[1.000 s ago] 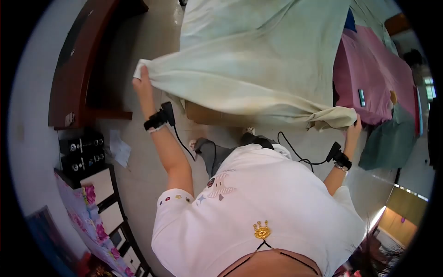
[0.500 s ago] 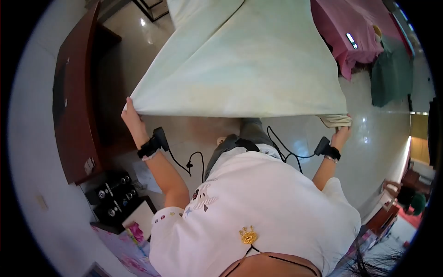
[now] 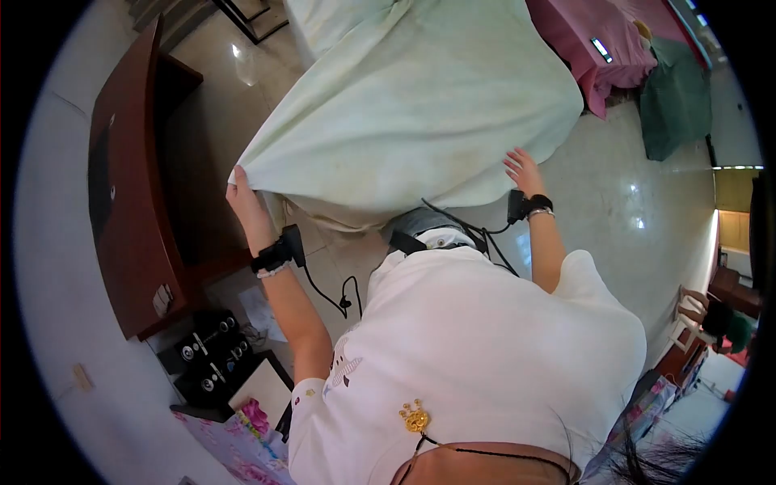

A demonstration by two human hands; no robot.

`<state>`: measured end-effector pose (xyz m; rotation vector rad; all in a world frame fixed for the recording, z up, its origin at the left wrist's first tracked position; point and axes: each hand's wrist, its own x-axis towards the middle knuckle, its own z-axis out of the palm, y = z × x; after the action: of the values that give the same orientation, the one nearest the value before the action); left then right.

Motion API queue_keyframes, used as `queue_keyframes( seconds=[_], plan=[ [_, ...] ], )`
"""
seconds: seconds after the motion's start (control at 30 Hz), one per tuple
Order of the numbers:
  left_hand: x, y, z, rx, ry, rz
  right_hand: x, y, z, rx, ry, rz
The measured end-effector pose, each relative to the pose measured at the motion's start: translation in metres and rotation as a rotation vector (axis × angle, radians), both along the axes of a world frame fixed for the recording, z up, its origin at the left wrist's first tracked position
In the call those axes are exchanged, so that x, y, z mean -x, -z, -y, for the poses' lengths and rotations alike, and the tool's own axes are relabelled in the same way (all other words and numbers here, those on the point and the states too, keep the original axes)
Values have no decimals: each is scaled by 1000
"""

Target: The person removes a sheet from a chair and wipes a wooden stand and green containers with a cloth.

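Observation:
A large pale green sheet [image 3: 420,105] spreads out in front of me, its near edge sagging in loose folds. At its left corner, my left hand [image 3: 246,202] is closed, pinching the fabric between thumb and fingers and drawing it taut. My right hand [image 3: 525,172] is at the sheet's right side with its fingers apart. Whether those fingertips touch the fabric I cannot tell. Black straps with small boxes and cables sit on both wrists. The sheet's near edge hangs in front of my legs.
A dark red-brown wooden desk [image 3: 133,178] stands at the left, with black speakers [image 3: 212,352] near its lower end. At the upper right are a pink cover [image 3: 566,48] with a phone [image 3: 600,50] on it and a dark green cloth [image 3: 675,101]. Tiled floor [image 3: 614,186] shows between.
My right hand has let go of the sheet's right corner and moved inward. The taut near edge has slackened and dropped on that side. My left hand keeps its hold.

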<state>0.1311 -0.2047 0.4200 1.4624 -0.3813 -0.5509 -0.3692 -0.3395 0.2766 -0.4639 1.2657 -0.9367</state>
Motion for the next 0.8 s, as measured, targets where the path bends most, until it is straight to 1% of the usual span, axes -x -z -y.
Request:
queue_keyframes(
  seconds=[0.07,0.1,0.13,0.17,0.2,0.23,0.3,0.33,0.4,0.43,0.5,0.53,0.57,0.6,0.63,0.67,0.7,0.73,0.77,0.8],
  plan=[
    [-17,3,-9,23,26,58,-50,-18,5,81,-259,-214],
    [-18,-4,-13,27,20,60,-71,-24,5,114,-334,-248],
    [-13,-15,-15,9,24,137,-92,-28,3,144,-406,-281],
    [-8,-26,-13,-10,31,217,-112,-38,2,182,-526,-318],
    [-5,-33,-13,-1,40,231,-128,-46,-1,220,-642,-355],
    [-5,-38,-11,0,49,236,-141,-42,-3,220,-633,-350],
    [-3,-47,-9,9,118,372,-156,-30,-11,474,-957,-374],
    [0,-53,-8,6,130,377,-158,-32,-18,469,-945,-369],
    [6,-65,-3,51,180,455,-162,-40,-31,514,-1152,-507],
    [7,-69,-2,58,191,473,-160,-36,-32,524,-1134,-498],
    [9,-74,-2,-50,306,648,-146,-20,-28,480,-1018,-440],
    [12,-75,-3,-70,409,648,-138,-13,-20,465,-946,-444],
    [15,-77,-5,-235,501,688,-135,-25,-16,478,-933,-426],
    [29,-83,-2,-336,563,676,-125,-44,-6,467,-820,-441],
    [45,-90,-1,-375,629,658,-118,-70,1,450,-712,-457],
    [55,-84,1,-389,686,679,-112,-90,7,463,-698,-443],
    [68,-79,2,-506,743,754,-105,-110,12,444,-637,-459],
    [82,-65,-2,-394,828,763,-100,-119,16,422,-580,-477],
    [107,-86,-7,-373,851,771,-105,-140,26,464,-584,-463],
    [117,-69,-10,-262,903,728,-110,-148,26,561,-579,-459]
  ],
)
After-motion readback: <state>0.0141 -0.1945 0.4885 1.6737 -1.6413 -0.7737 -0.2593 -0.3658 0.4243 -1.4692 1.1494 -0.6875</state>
